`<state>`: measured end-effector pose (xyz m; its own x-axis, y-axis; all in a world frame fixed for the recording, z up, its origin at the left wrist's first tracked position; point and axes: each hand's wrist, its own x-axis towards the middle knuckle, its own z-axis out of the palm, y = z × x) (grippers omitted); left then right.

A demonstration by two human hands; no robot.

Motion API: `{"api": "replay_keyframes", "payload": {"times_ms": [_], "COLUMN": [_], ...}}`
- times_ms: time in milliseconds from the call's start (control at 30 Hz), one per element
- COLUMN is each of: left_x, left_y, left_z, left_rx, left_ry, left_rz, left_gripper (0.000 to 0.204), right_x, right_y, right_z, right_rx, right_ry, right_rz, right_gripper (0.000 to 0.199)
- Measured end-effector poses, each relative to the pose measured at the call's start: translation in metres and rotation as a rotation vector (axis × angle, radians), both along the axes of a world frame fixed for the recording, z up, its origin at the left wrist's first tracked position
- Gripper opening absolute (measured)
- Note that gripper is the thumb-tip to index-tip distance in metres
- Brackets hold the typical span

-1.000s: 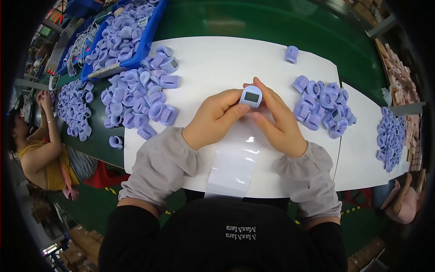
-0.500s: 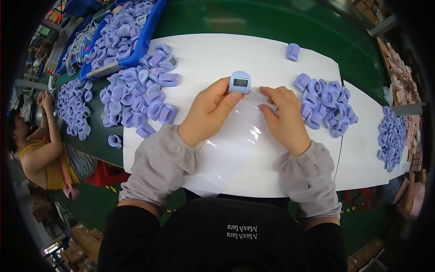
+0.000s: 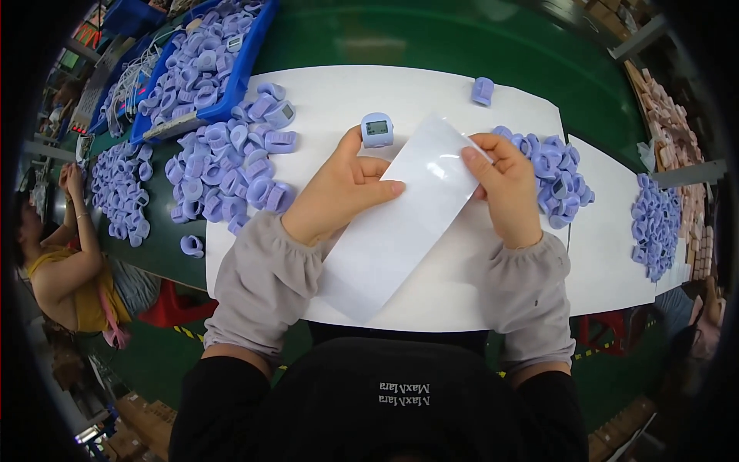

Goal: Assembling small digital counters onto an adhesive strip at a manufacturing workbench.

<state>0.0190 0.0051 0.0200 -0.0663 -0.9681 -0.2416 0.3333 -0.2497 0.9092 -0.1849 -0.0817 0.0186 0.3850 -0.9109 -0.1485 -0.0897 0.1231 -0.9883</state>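
At the fingertips of my left hand (image 3: 331, 192) sits a light purple ring-shaped device (image 3: 377, 131) with a small grey screen facing me. The index finger goes up behind it, and how the fingers grip it is partly hidden. My left thumb stretches to the right, over the left edge of a glossy whitish plastic sheet (image 3: 404, 223). My right hand (image 3: 504, 185) pinches this sheet near its upper right corner, thumb on top. The sheet slants from lower left to upper right above the white table (image 3: 339, 85).
Heaps of similar purple devices lie on the left (image 3: 223, 169) and right (image 3: 558, 173). One single device (image 3: 483, 91) stands at the far edge. A full blue crate (image 3: 250, 58) is at the back left. Another person (image 3: 77, 269) sits at the far left.
My right hand has closed on the sheet and raised its upper end. My left thumb has come off the purple device, which has shifted left with the left hand.
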Motion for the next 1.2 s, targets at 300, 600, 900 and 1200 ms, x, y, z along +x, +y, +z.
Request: {"api": "replay_keyframes", "payload": {"times_ms": [300, 600, 900, 1200], "left_x": [0.005, 0.011, 0.008, 0.006], "left_y": [0.002, 0.005, -0.008, -0.003], "left_z": [0.005, 0.009, 0.001, -0.004], "left_rx": [-0.031, -0.010, -0.065, -0.090], "left_ry": [-0.102, -0.022, -0.106, -0.105], "left_rz": [-0.137, -0.101, 0.002, 0.198], "left_gripper": [0.078, 0.075, 0.073, 0.050], "right_x": [-0.060, -0.059, -0.064, -0.143], "right_y": [-0.066, -0.086, -0.116, -0.238], "right_z": [0.051, 0.065, 0.060, 0.041], "right_rx": [-0.195, -0.219, -0.232, -0.310], "right_ry": [-0.079, -0.095, -0.062, -0.141], "right_rz": [-0.192, -0.211, -0.162, -0.368], "right_gripper": [0.019, 0.021, 0.023, 0.015]}}
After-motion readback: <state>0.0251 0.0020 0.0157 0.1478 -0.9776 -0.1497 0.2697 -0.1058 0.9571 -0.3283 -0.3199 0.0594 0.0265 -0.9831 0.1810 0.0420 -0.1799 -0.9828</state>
